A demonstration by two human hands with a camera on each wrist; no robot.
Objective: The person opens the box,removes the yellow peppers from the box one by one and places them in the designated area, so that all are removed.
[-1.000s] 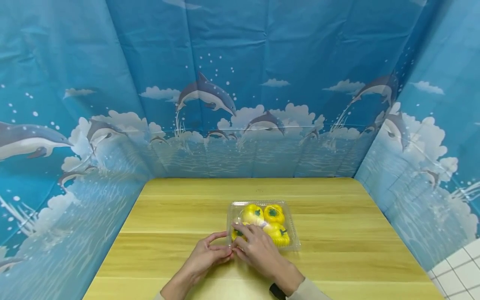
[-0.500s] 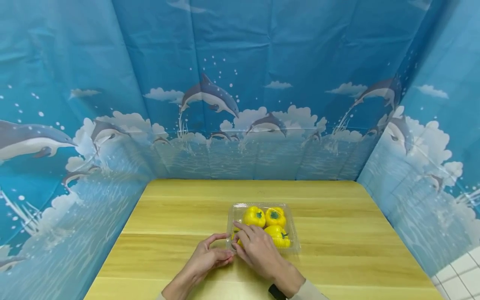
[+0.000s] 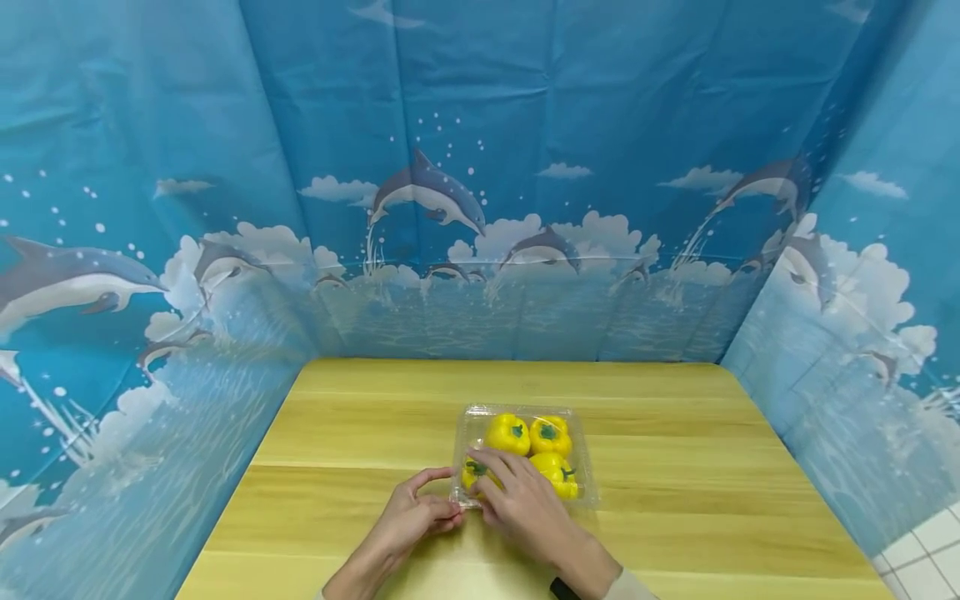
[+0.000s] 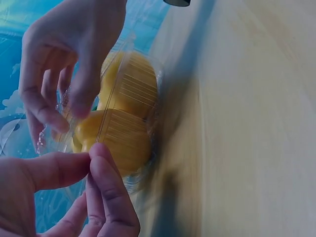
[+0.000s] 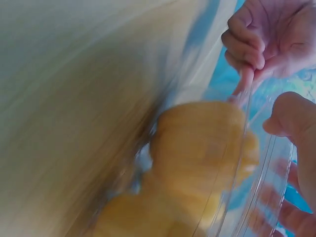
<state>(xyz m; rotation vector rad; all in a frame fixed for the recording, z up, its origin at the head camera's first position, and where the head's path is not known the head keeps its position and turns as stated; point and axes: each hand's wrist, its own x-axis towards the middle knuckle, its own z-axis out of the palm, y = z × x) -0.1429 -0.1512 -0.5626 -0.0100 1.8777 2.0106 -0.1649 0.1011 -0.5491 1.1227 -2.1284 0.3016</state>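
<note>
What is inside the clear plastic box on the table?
Four yellow peppers show inside the clear plastic box. In the head view, the right hand partly covers one; whatever lies underneath them cannot be seen.

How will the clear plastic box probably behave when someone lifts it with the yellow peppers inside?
The clear plastic box may flex a little, as its plastic looks thin. It seems unlikely to roll, since it sits broad and flat on the table. The yellow peppers might shift if it tilts: they are rounded.
</note>
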